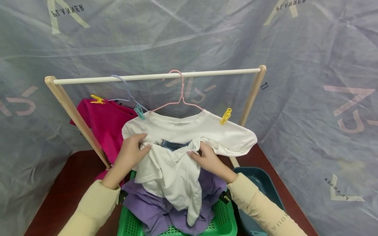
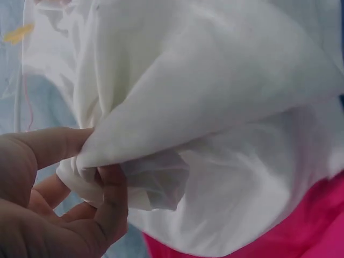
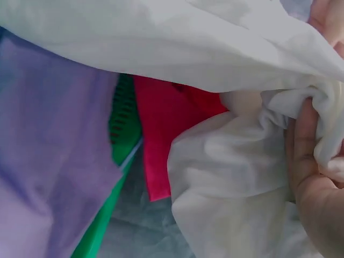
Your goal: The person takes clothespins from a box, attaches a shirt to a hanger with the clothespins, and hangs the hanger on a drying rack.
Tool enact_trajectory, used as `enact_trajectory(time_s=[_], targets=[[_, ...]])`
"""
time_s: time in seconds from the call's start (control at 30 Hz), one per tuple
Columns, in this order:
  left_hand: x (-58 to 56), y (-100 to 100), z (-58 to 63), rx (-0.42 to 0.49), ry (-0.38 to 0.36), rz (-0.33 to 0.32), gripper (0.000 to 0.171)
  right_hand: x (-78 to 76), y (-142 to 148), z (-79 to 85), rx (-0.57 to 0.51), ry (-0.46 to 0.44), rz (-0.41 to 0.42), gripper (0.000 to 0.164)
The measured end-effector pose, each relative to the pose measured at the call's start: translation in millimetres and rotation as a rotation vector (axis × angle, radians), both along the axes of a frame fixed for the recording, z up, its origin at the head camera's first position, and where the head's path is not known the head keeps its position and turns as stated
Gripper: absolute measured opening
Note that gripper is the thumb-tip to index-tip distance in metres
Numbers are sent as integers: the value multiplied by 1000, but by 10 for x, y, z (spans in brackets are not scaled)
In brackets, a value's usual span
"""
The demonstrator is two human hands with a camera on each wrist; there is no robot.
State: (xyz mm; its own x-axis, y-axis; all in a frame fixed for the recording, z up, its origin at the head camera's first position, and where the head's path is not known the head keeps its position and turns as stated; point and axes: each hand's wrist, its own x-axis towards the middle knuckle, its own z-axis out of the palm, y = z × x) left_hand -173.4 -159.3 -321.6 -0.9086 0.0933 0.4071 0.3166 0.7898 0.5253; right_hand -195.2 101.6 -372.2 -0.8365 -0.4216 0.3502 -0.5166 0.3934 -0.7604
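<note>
A white T-shirt (image 1: 174, 131) hangs on a pink hanger (image 1: 181, 98), its lower part bunched and folded forward. My left hand (image 1: 131, 150) pinches the fabric at the shirt's left side; in the left wrist view, the thumb and fingers of that hand (image 2: 70, 183) grip a fold. With my right hand (image 1: 209, 159) I hold gathered cloth on the other side, and the right wrist view shows its fingers (image 3: 306, 145) in the white folds. A blue clothespin (image 1: 139, 111) sits at the left shoulder, a yellow clothespin (image 1: 225, 116) at the right.
The hanger hooks over a white rail (image 1: 141, 77) with wooden ends. A magenta garment (image 1: 107, 123) with another yellow clothespin (image 1: 97, 99) hangs at left from a blue hanger (image 1: 128, 95). Below are purple clothing (image 1: 153, 209) in a green basket (image 1: 227, 216) and a dark blue basin (image 1: 262, 180).
</note>
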Motion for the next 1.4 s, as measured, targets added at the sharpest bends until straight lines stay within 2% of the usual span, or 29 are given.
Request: enact_trajectory(time_s=[0.13,0.23,0.33,0.5,0.6,0.67,0.83,1.0,1.07,1.17,1.27,1.4], targets=[[-102,-47,146,1,35,19,33,-36,-85,72,-43,-72,10,16],[-165,-64,215,12,78,33,29,-61,-131,97,-99,-137,65,20],[-231,-73,246,31,151,50,26,-77,-169,106,-181,-210,138,27],[-355,-94,216,62,259,74,19,-134,-234,81,-309,-295,265,42],[-409,-104,148,76,280,78,19,-170,-269,66,-296,-293,309,48],[-423,-106,84,88,273,83,22,-185,-287,57,-241,-270,305,43],[-376,-75,-135,79,213,112,26,-224,-300,6,-128,-231,282,30],[-281,-18,-398,14,134,104,8,-282,-306,-68,-114,-219,329,37],[-227,28,-506,-24,94,90,6,-306,-315,-101,-69,-184,341,40],[-112,138,-635,-86,21,91,15,-328,-328,-146,8,-146,337,42],[28,287,-724,-185,-68,127,31,-342,-343,-182,72,-123,322,43],[208,504,-790,-323,-266,172,56,-343,-355,-212,119,-105,303,45]])
